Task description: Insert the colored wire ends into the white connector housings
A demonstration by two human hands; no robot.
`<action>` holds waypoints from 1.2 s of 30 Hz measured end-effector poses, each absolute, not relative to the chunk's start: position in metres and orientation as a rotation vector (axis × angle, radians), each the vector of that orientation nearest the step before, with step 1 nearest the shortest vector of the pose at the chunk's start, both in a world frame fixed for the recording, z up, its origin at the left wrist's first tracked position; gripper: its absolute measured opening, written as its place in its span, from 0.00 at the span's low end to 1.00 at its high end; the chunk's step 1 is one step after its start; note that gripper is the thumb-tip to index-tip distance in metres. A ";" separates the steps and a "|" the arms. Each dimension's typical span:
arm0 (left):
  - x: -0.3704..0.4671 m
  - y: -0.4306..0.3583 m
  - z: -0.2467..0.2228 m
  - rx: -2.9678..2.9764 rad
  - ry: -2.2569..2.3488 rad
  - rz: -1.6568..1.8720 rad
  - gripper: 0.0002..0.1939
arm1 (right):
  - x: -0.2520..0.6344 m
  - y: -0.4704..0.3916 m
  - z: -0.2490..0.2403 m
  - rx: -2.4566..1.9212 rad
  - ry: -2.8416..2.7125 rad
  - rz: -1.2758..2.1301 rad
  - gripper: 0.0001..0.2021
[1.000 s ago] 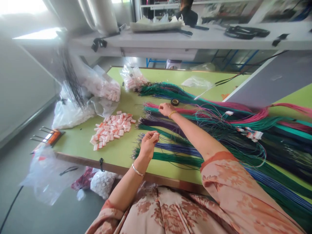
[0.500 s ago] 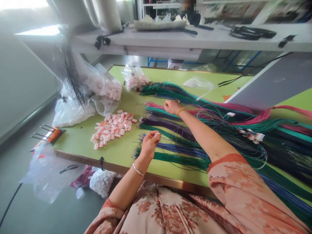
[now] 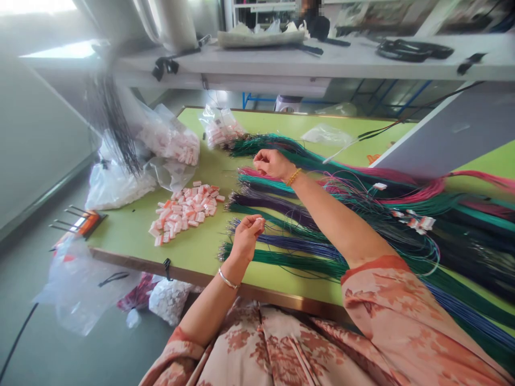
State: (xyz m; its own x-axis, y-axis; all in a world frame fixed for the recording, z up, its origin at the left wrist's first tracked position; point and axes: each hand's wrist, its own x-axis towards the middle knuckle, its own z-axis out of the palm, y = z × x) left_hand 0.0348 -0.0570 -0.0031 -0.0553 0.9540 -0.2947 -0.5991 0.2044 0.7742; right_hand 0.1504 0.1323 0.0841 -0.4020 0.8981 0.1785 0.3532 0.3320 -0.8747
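My left hand [image 3: 246, 238] is closed in a pinch around a small white connector housing [image 3: 260, 223], above the dark green and blue wires. Thin wires trail rightward from near that housing. My right hand [image 3: 273, 164] hovers at the metal-tipped left end of the pink wire bundle [image 3: 248, 172]. Its fingers are bent together, and whatever is between them is too small to make out. Left of both hands, a loose pile of white and orange connector housings [image 3: 187, 212] lies on the green table [image 3: 132, 230].
Teal, purple, blue and green wire bundles [image 3: 281, 260] stretch rightward. Finished-looking connectors [image 3: 420, 221] lie on the wires. Bags of housings [image 3: 173, 139] stand at the back left. A raised shelf [image 3: 249, 64] crosses behind, with a grey panel [image 3: 446, 134] at right.
My right hand has shifted left and slightly up, to the tips of the pink wires. My left hand stays nearly where it was, still pinching the connector housing.
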 end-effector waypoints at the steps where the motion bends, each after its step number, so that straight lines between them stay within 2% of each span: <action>1: 0.035 -0.057 -0.003 0.483 0.954 1.348 0.17 | 0.147 0.125 0.089 -1.059 -1.962 1.025 0.03; 8: 0.035 -0.056 -0.001 0.452 0.924 1.372 0.17 | 0.153 0.063 0.097 -0.936 -2.070 1.016 0.07; 15: 0.034 -0.052 -0.001 0.415 0.802 1.402 0.16 | 0.174 0.010 0.067 -1.089 -2.017 1.098 0.08; 20: 0.035 -0.051 -0.001 0.425 0.820 1.369 0.15 | 0.186 -0.001 0.045 -1.145 -2.045 1.015 0.07; 28: 0.034 -0.052 0.000 0.418 0.819 1.349 0.13 | 0.188 -0.004 0.038 -1.180 -2.103 0.875 0.06; 36: 0.035 -0.053 0.001 0.414 0.835 1.358 0.14 | 0.188 -0.004 0.033 -1.166 -2.078 0.919 0.07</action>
State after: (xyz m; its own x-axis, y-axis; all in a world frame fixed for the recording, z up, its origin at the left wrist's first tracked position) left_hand 0.0354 -0.0531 0.0011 -0.0079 0.9592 -0.2825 -0.6848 0.2007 0.7006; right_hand 0.1875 -0.0042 0.0335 -0.4505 0.8801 0.1499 0.4814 0.3808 -0.7894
